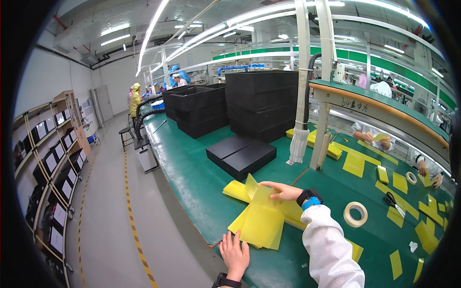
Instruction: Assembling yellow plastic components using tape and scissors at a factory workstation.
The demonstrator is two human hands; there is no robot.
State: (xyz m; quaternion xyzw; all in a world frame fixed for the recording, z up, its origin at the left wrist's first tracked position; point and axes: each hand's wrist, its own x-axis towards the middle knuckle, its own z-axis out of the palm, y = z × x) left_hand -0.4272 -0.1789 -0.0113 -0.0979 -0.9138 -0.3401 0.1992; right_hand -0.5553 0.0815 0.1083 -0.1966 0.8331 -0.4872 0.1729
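Yellow translucent plastic sheets [262, 216] lie crossed over one another in a loose pile near the table's left edge. My right hand [283, 192] comes over the pile from the right and grips the top sheet near its far edge. At the pile's near left corner rests my left hand [234, 254], its fingers spread and their tips at the sheet edges. A folded yellow sheet [235, 190] sticks out from the far left of the pile.
Beyond the pile sit a flat black box [241, 154] and stacked black bins [261, 103]. To the right are a tape roll [355, 214], scissors [394, 203] and scattered yellow pieces [354, 163]. A white post [300, 96] rises mid-table. Two co-workers' hands [379, 139] handle yellow pieces across the table.
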